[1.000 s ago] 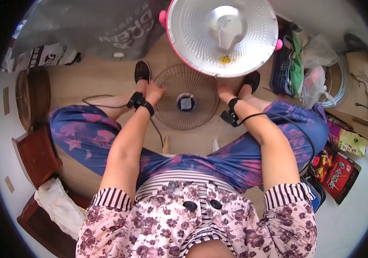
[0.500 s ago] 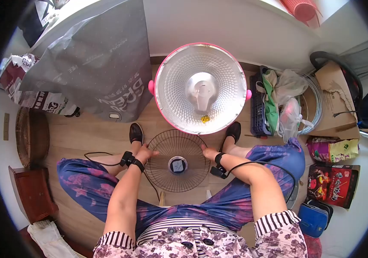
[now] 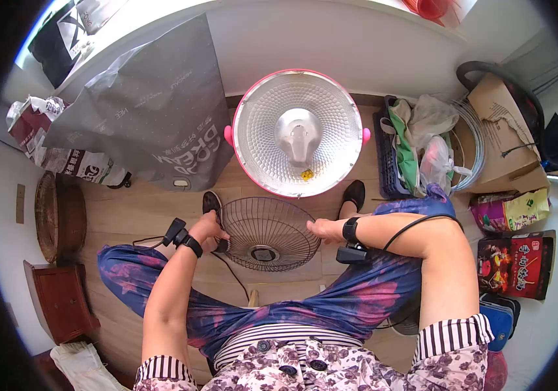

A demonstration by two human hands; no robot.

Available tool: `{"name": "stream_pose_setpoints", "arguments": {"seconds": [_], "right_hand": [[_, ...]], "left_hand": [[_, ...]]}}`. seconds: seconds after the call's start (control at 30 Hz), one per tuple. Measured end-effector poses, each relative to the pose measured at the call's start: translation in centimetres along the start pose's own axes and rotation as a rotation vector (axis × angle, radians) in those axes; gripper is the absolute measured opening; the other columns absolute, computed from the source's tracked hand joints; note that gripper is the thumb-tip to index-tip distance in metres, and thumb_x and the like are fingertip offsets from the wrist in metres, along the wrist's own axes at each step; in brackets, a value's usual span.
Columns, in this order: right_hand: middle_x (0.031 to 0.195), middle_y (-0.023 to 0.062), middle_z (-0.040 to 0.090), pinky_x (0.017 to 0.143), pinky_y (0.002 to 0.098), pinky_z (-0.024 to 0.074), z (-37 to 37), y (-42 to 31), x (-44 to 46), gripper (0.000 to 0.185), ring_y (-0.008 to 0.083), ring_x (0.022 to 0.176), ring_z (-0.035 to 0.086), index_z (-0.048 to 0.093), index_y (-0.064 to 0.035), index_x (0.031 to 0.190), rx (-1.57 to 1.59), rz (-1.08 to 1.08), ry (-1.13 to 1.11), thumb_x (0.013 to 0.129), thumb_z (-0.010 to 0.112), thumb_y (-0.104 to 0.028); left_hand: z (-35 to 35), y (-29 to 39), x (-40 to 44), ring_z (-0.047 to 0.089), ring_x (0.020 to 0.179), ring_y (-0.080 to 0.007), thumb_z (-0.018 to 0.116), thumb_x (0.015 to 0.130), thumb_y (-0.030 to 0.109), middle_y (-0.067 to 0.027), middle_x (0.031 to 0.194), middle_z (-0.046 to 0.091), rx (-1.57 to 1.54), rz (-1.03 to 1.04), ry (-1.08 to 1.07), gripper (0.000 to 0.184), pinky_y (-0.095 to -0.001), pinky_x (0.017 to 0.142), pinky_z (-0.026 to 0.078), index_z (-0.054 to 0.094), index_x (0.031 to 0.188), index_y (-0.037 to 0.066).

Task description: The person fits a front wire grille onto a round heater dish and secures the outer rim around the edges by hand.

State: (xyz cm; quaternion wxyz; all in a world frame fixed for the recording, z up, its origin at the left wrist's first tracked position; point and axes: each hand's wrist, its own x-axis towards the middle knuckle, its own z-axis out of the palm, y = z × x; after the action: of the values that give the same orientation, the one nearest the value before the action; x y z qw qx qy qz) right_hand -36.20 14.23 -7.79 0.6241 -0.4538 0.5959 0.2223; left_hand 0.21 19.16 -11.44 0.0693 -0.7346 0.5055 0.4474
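Observation:
A round wire grille [image 3: 267, 228] with a dark centre disc is held between my hands, tilted above the floor. My left hand [image 3: 208, 228] is closed on its left rim. At the right rim, my right hand [image 3: 325, 230] grips it with thumb and fingers. Beyond the grille stands a round heater [image 3: 297, 133] with a dimpled silver dish, a pink rim and pink side knobs. A small yellow piece [image 3: 307, 174] shows low in the dish.
A big grey bag [image 3: 155, 111] stands at the back left, near a woven basket [image 3: 60, 215]. At the right are a dark crate [image 3: 393, 153] with bags, a wire coil, a cardboard box [image 3: 504, 140] and a red box [image 3: 515, 265]. My feet flank the heater.
The view has shifted to show more of the room. The grille, gripped by both hands, has tilted from facing me nearly flat to a steeper angle, its disc now nearer the lower edge.

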Motion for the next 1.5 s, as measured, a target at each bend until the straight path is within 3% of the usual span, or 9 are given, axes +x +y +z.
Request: {"name": "stream_pose_setpoints", "arguments": {"seconds": [0.23,0.37,0.43,0.53,0.77,0.83,1.0,1.2,1.5], "right_hand": [[0.113,0.0274,0.056,0.097,0.0464,0.0362,-3.0,-2.5,-4.2,0.064,0.0410,0.114,0.048,0.055,0.0081,0.112,-0.403,-0.263,0.314,0.092,0.029,-0.047],[0.082,0.0249,0.064,0.060,0.0423,0.0543,-6.9,-3.4,-4.6,0.061,0.0337,0.064,0.065,0.060,0.0078,0.083,-0.519,-0.578,0.463,0.093,0.025,-0.041],[0.064,0.0205,0.062,0.044,0.0369,0.0523,-8.6,-4.6,-6.3,0.060,0.0293,0.046,0.060,0.055,0.0080,0.073,-0.224,-0.498,0.343,0.093,0.024,-0.040],[0.057,0.0200,0.060,0.040,0.0386,0.0514,-10.6,-6.1,-8.4,0.062,0.0289,0.046,0.061,0.054,0.0115,0.071,0.020,-0.474,0.345,0.091,0.032,-0.043],[0.058,0.0123,0.054,0.045,0.0512,0.0522,-15.3,-7.5,-9.0,0.058,0.0268,0.051,0.060,0.051,0.0010,0.073,0.365,-0.427,0.413,0.086,0.048,-0.055],[0.060,0.0090,0.051,0.047,0.0504,0.0527,-17.0,-7.4,-8.9,0.057,0.0236,0.051,0.056,0.050,-0.0024,0.074,0.430,-0.471,0.446,0.083,0.051,-0.058],[0.063,0.0067,0.052,0.048,0.0450,0.0531,-19.5,-7.4,-10.0,0.061,0.0192,0.054,0.055,0.053,-0.0021,0.074,0.537,-0.500,0.456,0.081,0.051,-0.063],[0.068,0.0082,0.055,0.056,0.0458,0.0542,-21.9,-7.1,-8.1,0.061,0.0215,0.058,0.057,0.057,-0.0019,0.077,0.543,-0.475,0.505,0.083,0.048,-0.062],[0.087,0.0155,0.063,0.065,0.0430,0.0538,-22.6,-7.2,-8.0,0.062,0.0292,0.074,0.064,0.057,0.0042,0.100,0.555,-0.405,0.610,0.089,0.040,-0.055]], "left_hand": [[-4.4,0.9,-2.7,0.058,0.085,-0.0213,0.089,0.049,0.019,-0.0103,0.090,0.062,-0.256,0.127,-0.010,0.062,-0.0322,0.074,0.046,0.058,0.097,-0.003],[-8.7,5.8,-7.1,0.052,0.069,-0.0162,0.085,0.058,0.019,-0.0040,0.081,0.059,-0.272,0.131,0.089,0.058,-0.0288,0.060,0.043,0.057,0.105,0.000],[-10.6,7.7,-8.6,0.055,0.079,-0.0177,0.082,0.064,0.022,-0.0069,0.091,0.059,-0.363,0.087,0.086,0.063,-0.0301,0.062,0.046,0.051,0.115,0.000],[-12.4,9.0,-9.2,0.055,0.094,-0.0208,0.076,0.071,0.025,-0.0102,0.103,0.056,-0.509,0.114,0.109,0.066,-0.0349,0.066,0.049,0.045,0.123,0.000],[-17.5,12.8,-7.7,0.051,0.076,-0.0111,0.069,0.078,0.042,-0.0050,0.086,0.057,-0.516,0.269,0.257,0.052,-0.0253,0.060,0.041,0.057,0.100,-0.003],[-18.4,14.3,-8.0,0.050,0.075,-0.0096,0.064,0.082,0.045,-0.0013,0.082,0.055,-0.854,0.356,0.231,0.048,-0.0236,0.064,0.042,0.059,0.089,-0.003],[-21.0,16.6,-9.7,0.054,0.092,-0.0147,0.065,0.084,0.033,-0.0080,0.111,0.052,-0.758,0.386,-0.031,0.078,-0.0316,0.073,0.045,0.023,0.143,0.008],[-21.0,17.2,-7.1,0.054,0.093,-0.0151,0.072,0.076,0.013,-0.0097,0.110,0.054,-0.616,0.460,0.088,0.074,-0.0291,0.073,0.047,0.032,0.138,0.003],[-18.7,18.8,-0.9,0.056,0.092,-0.0148,0.074,0.074,0.012,-0.0097,0.108,0.060,-0.668,0.373,0.273,0.065,-0.0287,0.072,0.042,0.043,0.129,-0.004]]}}
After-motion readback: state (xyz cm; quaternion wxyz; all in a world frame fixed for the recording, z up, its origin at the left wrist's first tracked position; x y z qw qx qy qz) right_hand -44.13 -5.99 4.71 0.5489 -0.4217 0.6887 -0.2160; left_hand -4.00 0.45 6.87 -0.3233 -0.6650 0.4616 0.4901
